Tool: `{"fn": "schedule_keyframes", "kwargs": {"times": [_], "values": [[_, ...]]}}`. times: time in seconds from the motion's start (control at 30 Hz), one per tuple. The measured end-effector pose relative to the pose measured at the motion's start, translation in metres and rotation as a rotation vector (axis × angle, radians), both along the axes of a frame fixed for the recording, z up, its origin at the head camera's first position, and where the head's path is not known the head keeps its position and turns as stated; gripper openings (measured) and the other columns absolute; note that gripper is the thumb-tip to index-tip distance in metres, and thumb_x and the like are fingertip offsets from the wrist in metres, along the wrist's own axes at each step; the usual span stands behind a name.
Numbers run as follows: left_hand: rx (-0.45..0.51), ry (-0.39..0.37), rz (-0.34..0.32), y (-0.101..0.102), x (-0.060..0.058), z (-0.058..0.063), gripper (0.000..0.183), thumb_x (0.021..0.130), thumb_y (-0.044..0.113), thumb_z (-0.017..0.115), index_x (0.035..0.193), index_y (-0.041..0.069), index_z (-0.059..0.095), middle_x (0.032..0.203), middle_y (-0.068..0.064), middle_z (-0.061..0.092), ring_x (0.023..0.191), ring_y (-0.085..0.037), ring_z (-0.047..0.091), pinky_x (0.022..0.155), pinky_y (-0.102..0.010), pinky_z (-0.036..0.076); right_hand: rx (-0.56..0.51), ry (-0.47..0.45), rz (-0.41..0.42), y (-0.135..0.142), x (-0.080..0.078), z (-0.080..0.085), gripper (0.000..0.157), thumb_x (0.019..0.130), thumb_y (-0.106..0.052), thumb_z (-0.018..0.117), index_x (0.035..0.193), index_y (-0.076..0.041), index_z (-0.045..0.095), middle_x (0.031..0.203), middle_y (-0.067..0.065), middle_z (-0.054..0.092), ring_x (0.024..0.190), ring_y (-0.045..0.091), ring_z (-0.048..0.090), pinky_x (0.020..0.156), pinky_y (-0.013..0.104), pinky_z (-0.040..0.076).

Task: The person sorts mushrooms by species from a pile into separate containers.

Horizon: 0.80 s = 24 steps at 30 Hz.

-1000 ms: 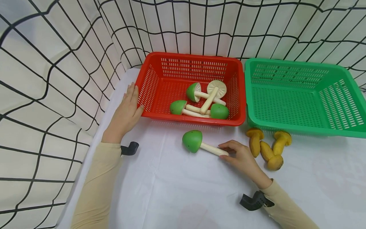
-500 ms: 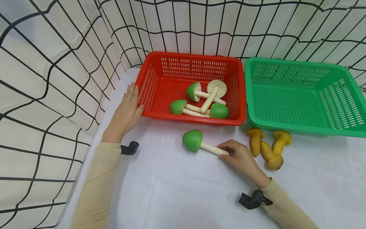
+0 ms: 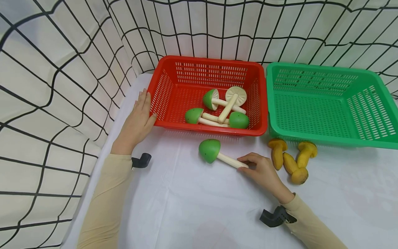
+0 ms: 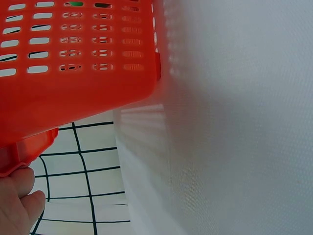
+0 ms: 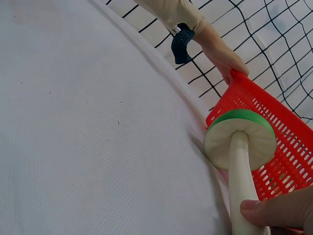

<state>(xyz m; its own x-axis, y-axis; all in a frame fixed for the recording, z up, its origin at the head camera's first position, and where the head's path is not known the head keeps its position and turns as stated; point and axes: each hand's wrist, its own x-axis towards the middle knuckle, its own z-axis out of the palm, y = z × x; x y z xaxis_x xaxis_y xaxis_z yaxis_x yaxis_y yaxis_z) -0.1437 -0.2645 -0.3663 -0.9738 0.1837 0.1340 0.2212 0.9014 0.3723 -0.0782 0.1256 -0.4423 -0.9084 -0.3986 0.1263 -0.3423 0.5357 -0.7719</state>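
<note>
My right hand pinches the stem end of a green-capped toy mushroom in front of the red basket. In the right wrist view, the thumb lies on the pale stem and the mushroom's cap points away from the hand. My left hand rests on the red basket's left rim with its fingers straight; the left wrist view shows only some fingertips at the rim. Inside that basket lie several green-capped mushrooms, one showing its pale underside.
A green basket stands to the right of the red one. Several yellow-brown toy mushrooms lie before it, close to my right hand. White cloth covers the table. Black wire mesh rises along the back and left.
The held mushroom's cap has shifted slightly upward in the head view, tilting the mushroom a little. My right hand has barely moved, and the left hand stays on the red basket's rim.
</note>
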Motion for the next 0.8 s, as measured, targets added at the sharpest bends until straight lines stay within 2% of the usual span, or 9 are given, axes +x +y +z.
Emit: {"fn": "schedule_keyframes", "kwargs": {"times": [0.5, 0.8], "values": [[0.004, -0.002, 0.002, 0.0005, -0.0001, 0.0005, 0.064, 0.096, 0.02, 0.036, 0.147, -0.009, 0.009, 0.157, -0.017, 0.0, 0.144, -0.027, 0.0, 0.115, -0.04, 0.005, -0.136, 0.062, -0.031, -0.0018, 0.002, 0.0041, 0.023, 0.071, 0.0, 0.079, 0.093, -0.003, 0.074, 0.088, 0.003, 0.069, 0.079, 0.017, 0.062, 0.069, 0.03, 0.055], [0.006, -0.003, 0.004, 0.0004, 0.0003, 0.0004, 0.065, 0.096, 0.02, 0.036, 0.147, -0.009, 0.009, 0.156, -0.019, 0.001, 0.144, -0.027, 0.0, 0.115, -0.04, 0.006, -0.182, 0.02, -0.038, -0.0012, 0.0036, 0.0085, 0.024, 0.071, 0.003, 0.078, 0.094, -0.002, 0.073, 0.089, 0.002, 0.069, 0.083, 0.012, 0.061, 0.073, 0.027, 0.055]]}}
